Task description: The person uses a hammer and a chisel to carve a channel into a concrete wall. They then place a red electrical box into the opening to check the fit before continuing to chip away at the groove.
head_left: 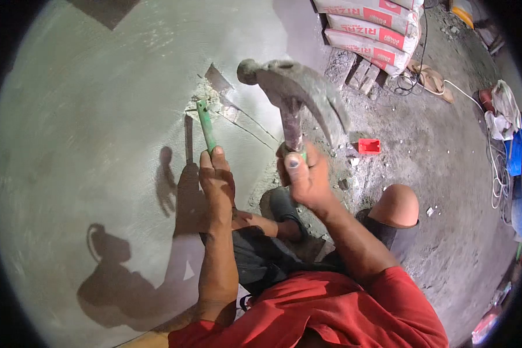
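My left hand is closed around the lower part of a green bar-shaped tool. Its upper end, with small dark holes, lies at a rough chipped patch in the grey plastered wall. What kind of tool it is, I cannot make out. In my right hand is a claw hammer, raised and gripped by the handle, its round face towards the wall and its claw to the right. The hammer looks slightly blurred. Two dark lines run down the wall from the chipped patch.
Cement bags are stacked on wooden pieces at the back. A red electrical box lies on the dusty floor among rubble. A white cable, a slipper and blue items are at the right.
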`<state>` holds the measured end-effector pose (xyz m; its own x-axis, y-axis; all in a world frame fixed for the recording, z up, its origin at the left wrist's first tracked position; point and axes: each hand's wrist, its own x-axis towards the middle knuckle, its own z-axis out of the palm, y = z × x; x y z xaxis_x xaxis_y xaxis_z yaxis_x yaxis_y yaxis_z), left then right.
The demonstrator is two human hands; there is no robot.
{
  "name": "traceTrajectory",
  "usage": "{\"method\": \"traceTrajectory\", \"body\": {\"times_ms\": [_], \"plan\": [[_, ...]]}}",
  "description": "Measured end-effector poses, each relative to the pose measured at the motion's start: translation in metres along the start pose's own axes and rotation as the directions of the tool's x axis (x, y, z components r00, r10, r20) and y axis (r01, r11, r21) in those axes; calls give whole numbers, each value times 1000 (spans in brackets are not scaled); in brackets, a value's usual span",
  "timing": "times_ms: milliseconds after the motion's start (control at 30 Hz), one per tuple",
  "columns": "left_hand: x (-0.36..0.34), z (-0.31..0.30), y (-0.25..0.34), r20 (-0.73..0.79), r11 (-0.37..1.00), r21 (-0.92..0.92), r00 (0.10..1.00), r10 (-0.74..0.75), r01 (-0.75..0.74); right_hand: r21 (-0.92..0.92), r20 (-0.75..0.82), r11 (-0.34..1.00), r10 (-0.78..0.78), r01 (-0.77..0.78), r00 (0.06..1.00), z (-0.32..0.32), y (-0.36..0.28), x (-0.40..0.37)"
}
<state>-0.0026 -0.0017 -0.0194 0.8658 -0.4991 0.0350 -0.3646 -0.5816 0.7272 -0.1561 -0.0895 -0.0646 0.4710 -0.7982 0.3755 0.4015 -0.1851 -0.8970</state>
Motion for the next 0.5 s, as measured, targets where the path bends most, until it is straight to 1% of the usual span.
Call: {"method": "traceTrajectory", "body": {"times_ms": [33,67,100,133,167,200,267,300,333,400,433,467,500], "plan": [[0,0,1,-19,1000,-1,1000,12,-12,26,-34,998,66,-65,997,16,27,-5],[3,0,3,-20,1000,-2,1000,13,-13,54,-67,990,135,-131,989,28,39,-8],[6,1,4,8,997,-80,1000,-2,3,53,-66,990,136,-132,989,32,39,2],[4,2,5,46,988,-153,999,-11,18,-49,10,970,240,-239,971,31,37,19],[10,7,-8,-5,993,-104,998,62,-63,-157,71,932,340,-326,938,29,33,33],[12,6,-1,-4,991,-114,997,77,-77,-162,62,935,327,-314,943,24,23,39],[6,-1,5,58,968,-246,998,-38,52,-20,6,912,411,-411,912,11,0,38],[5,-1,5,54,966,-252,997,-50,62,124,-4,921,372,-369,928,9,-11,34],[2,-1,5,57,963,-266,998,-35,49,121,5,916,385,-383,923,12,-11,28],[5,1,1,65,960,-277,998,-18,35,220,-87,964,171,-149,981,16,-9,19],[9,1,1,36,977,-208,999,-30,37,-242,-126,965,-131,97,983,26,23,21],[10,2,0,15,989,-142,999,-37,38,-187,-95,978,77,-94,993,38,32,24],[9,2,-9,42,975,-224,999,11,-1,-377,105,873,373,-310,922,34,22,43]]}}
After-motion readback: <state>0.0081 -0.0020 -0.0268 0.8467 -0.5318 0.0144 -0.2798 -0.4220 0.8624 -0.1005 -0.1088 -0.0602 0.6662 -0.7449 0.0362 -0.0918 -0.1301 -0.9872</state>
